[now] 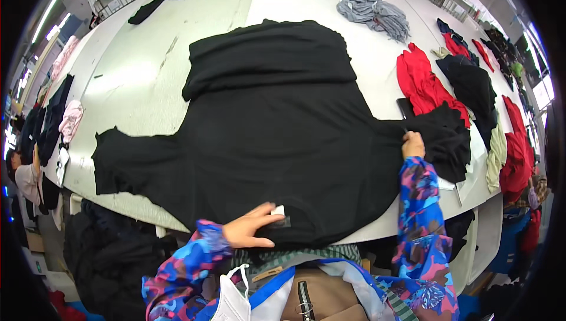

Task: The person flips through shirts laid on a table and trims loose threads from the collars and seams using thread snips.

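Note:
A black garment (277, 138) with short sleeves is spread flat across the table in front of me, its neck opening toward me and its far end folded over in loose layers. My left hand (252, 226) lies on the fabric beside the neckline, fingers spread, next to a small white label (278, 210). At the right sleeve my right hand (414, 145) is closed, fingertips on the cloth. Something small and thin shows at those fingertips, too small to name. Bunched black cloth (445, 144) lies just right of this hand.
The pale table (135, 94) curves around me. Grey cloth strips (374, 15) and a black strip (154, 8) lie at the back. Red garments (427, 82) and darker ones (471, 88) are piled at right. Black cloth (112, 250) hangs below the left edge. A person (26, 179) is at far left.

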{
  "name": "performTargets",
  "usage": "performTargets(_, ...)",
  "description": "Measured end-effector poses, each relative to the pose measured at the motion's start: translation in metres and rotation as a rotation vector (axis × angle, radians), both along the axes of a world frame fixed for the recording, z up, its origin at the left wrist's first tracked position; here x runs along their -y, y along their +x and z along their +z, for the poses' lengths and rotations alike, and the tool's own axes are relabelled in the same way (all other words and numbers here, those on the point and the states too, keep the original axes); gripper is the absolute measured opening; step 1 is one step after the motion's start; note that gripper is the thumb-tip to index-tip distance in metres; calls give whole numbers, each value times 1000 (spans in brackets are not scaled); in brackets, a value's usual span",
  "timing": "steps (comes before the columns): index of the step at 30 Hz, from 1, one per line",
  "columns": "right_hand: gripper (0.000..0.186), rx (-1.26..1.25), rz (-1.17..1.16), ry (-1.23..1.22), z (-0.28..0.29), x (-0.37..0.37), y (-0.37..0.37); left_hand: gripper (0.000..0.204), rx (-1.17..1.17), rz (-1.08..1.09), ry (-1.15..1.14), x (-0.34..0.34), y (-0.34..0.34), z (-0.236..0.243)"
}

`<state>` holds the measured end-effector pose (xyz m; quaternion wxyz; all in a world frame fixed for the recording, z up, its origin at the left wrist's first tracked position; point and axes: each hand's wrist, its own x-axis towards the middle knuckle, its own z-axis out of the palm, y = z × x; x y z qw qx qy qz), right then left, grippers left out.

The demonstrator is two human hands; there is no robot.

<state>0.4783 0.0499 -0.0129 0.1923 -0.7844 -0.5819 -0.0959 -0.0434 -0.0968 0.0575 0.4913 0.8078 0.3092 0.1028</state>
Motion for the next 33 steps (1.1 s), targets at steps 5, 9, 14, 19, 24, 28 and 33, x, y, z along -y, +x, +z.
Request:
performTargets(5,13,-176,252,70,40,-116,-8,50,-236,966,568,-78,-52,-15)
performTargets(9,28,-637,375,6,26,-233,-109,42,-684,975,876,-93,-68,-57)
performTargets(14,37,-848,282,69,-3,-316,-121,37,-534,1007,852,-105,-45,-58)
performTargets(19,22,-802,272,250,27,-293,-149,36,-538,1024,828,-104,-49,-57)
performTargets(24,15,-1042,810,-516,101,-154,-148,35,-533,1048,854,-102,-57,-55)
performTargets(28,18,-832,884,-838,103,-134,-126,34,-513,1061,861,-107,-51,-55)
performTargets(33,30,-1228,373,-218,87,-211,-151,32,-509,1081,868,-106,-53,-57)
